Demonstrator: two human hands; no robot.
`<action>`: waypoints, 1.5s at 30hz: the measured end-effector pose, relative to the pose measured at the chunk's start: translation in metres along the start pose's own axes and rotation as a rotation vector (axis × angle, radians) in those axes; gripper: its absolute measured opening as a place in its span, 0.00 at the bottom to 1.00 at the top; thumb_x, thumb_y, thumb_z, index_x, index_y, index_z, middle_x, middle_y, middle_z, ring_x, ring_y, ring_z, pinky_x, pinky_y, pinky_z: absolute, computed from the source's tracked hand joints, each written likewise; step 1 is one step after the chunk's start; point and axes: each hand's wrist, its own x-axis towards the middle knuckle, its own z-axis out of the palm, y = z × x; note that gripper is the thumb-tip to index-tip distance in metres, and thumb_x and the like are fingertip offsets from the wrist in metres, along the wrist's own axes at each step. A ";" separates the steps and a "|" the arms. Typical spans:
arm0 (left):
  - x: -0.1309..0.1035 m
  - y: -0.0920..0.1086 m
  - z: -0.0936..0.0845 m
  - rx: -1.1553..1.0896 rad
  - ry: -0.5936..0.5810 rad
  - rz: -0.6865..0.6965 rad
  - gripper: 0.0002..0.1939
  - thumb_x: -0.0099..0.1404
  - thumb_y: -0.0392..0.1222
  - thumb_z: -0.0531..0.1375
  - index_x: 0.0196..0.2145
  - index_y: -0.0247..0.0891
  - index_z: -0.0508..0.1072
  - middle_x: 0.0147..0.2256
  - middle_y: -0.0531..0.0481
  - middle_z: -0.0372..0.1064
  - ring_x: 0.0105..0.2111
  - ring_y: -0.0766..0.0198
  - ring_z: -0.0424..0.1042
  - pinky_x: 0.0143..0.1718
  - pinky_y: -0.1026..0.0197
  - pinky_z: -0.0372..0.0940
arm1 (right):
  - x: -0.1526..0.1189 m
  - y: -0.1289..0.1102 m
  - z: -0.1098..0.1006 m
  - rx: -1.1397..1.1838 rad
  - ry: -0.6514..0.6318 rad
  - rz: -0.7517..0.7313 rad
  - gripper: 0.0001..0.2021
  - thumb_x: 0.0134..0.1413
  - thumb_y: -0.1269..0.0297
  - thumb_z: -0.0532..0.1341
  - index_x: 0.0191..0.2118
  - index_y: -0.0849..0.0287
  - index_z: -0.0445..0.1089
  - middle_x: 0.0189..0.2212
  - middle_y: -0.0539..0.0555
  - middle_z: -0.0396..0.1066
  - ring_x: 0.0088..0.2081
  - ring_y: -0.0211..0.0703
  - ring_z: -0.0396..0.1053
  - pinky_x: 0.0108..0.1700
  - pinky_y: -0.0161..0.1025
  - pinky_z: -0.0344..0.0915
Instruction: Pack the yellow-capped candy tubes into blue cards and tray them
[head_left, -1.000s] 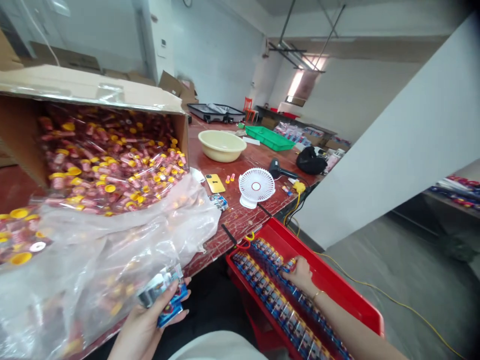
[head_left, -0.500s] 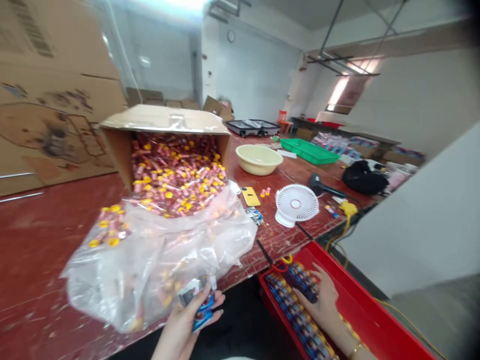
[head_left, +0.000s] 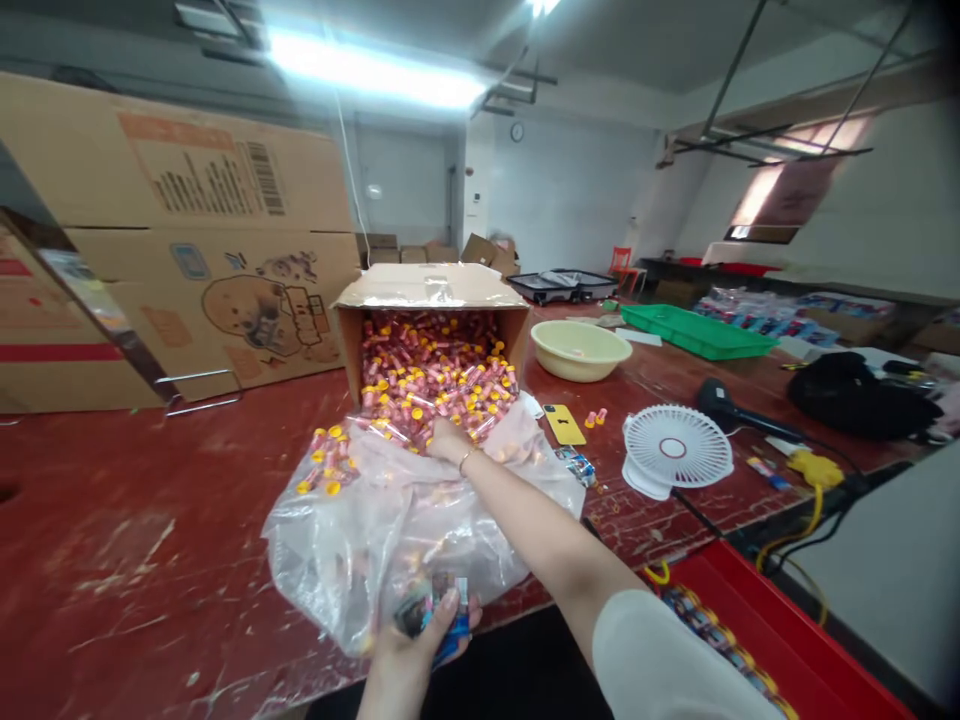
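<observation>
My left hand (head_left: pixel 416 650) is closed round some small blue printed wrappers (head_left: pixel 454 622), held low over the table's front edge. My right hand (head_left: pixel 448 440) reaches to the mouth of an open cardboard box (head_left: pixel 347 350) lying on its side. Its fingers are hidden among many small pink tubes with yellow caps (head_left: pixel 427 385). From the box a clear plastic bag (head_left: pixel 337 530) spills toward me over the tabletop. More capped tubes (head_left: pixel 326 462) lie on the bag's left side.
At right are a yellow phone (head_left: pixel 564 425), more wrappers (head_left: pixel 576 466), a white fan (head_left: pixel 675 450), a cream basin (head_left: pixel 581 350), a green tray (head_left: pixel 697 335) and a heat gun (head_left: pixel 739 412). A red tray (head_left: pixel 795 620) holding wrapped tubes (head_left: pixel 720 640) sits lower right. Large cartons (head_left: pixel 172 270) stand left.
My right hand has left the wrapped tubes in the red tray and moved left and forward to the box of pink tubes. My left hand still holds the wrappers. The view has turned left.
</observation>
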 end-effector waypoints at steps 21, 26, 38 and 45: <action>0.001 -0.006 0.016 -0.074 -0.019 0.025 0.17 0.37 0.41 0.74 0.24 0.31 0.75 0.18 0.52 0.74 0.20 0.62 0.74 0.24 0.60 0.74 | -0.165 0.004 -0.079 0.683 -0.295 -0.027 0.14 0.46 0.60 0.68 0.36 0.58 0.64 0.30 0.49 0.67 0.32 0.38 0.67 0.38 0.37 0.66; -0.003 -0.004 0.021 -0.141 -0.071 -0.062 0.20 0.44 0.47 0.72 0.33 0.31 0.77 0.24 0.47 0.77 0.27 0.56 0.77 0.28 0.58 0.74 | -0.177 0.014 -0.075 0.818 -0.336 0.150 0.17 0.45 0.56 0.68 0.34 0.59 0.62 0.29 0.49 0.67 0.33 0.38 0.70 0.40 0.38 0.67; -0.011 0.010 0.034 -0.268 -0.145 -0.149 0.16 0.50 0.42 0.69 0.37 0.34 0.75 0.30 0.46 0.79 0.33 0.55 0.78 0.35 0.61 0.72 | -0.228 0.005 -0.062 0.641 -0.356 0.089 0.29 0.36 0.79 0.65 0.43 0.52 0.51 0.32 0.43 0.59 0.24 0.27 0.62 0.22 0.25 0.60; -0.013 0.002 0.032 -0.248 -0.219 -0.105 0.14 0.51 0.43 0.69 0.33 0.32 0.77 0.26 0.47 0.78 0.32 0.56 0.77 0.33 0.62 0.70 | -0.231 0.001 -0.063 0.543 -0.267 0.024 0.28 0.33 0.80 0.62 0.41 0.52 0.50 0.36 0.46 0.58 0.22 0.24 0.55 0.19 0.24 0.53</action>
